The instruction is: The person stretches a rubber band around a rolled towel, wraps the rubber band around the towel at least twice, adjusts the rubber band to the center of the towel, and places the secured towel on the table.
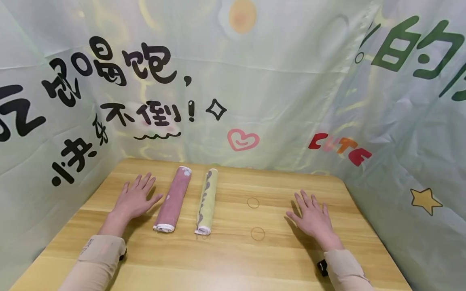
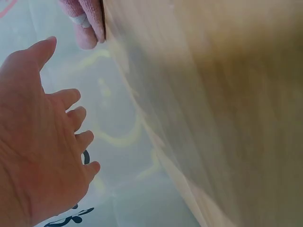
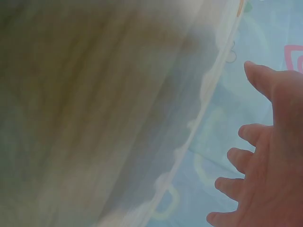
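Two rolled towels lie side by side on the wooden table, left of its middle. The pink towel (image 1: 173,200) has white ends and a pale flower mark; its end also shows at the top of the left wrist view. Right of it lies a thinner yellow towel (image 1: 208,202) with grey marks along its side. My left hand (image 1: 135,199) is spread palm down just left of the pink towel, thumb pointing toward it, holding nothing. Far to the right, my right hand (image 1: 312,216) is also spread with fingers straight and holds nothing.
The wooden table (image 1: 233,258) carries two thin drawn circles (image 1: 257,233) between the yellow towel and the right hand. Printed cloth curtains (image 1: 284,101) rise around the table's back and both sides, with lettering, a heart and a star on them.
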The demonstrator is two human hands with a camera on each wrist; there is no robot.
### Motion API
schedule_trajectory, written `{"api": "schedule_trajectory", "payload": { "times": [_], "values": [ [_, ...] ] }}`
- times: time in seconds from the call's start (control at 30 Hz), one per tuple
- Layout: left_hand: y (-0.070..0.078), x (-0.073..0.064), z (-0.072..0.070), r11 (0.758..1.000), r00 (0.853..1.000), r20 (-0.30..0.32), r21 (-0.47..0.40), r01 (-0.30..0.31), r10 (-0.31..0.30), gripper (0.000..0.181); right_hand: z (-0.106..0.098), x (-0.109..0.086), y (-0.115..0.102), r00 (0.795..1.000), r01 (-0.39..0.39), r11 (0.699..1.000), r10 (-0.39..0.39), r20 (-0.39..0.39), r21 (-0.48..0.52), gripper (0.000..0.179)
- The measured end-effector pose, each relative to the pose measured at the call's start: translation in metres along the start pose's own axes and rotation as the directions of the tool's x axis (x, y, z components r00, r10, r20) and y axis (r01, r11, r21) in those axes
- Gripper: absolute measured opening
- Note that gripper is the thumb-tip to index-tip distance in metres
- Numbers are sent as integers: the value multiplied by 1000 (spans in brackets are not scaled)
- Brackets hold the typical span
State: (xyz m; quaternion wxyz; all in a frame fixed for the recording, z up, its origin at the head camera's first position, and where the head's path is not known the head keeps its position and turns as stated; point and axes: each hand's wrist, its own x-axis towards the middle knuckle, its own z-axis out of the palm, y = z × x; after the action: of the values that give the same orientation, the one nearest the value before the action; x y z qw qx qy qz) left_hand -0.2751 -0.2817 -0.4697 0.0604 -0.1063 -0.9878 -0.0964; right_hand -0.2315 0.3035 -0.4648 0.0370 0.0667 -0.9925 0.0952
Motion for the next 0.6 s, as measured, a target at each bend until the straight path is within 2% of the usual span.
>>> {"api": "schedule_trajectory", "payload": {
  "times": [0.6],
  "values": [
    [6, -12, -5, 999, 1000, -10, -32, 10, -11, 86, -2, -10, -1, 1000, 14, 999, -14, -9, 30, 85]
  ]
}}
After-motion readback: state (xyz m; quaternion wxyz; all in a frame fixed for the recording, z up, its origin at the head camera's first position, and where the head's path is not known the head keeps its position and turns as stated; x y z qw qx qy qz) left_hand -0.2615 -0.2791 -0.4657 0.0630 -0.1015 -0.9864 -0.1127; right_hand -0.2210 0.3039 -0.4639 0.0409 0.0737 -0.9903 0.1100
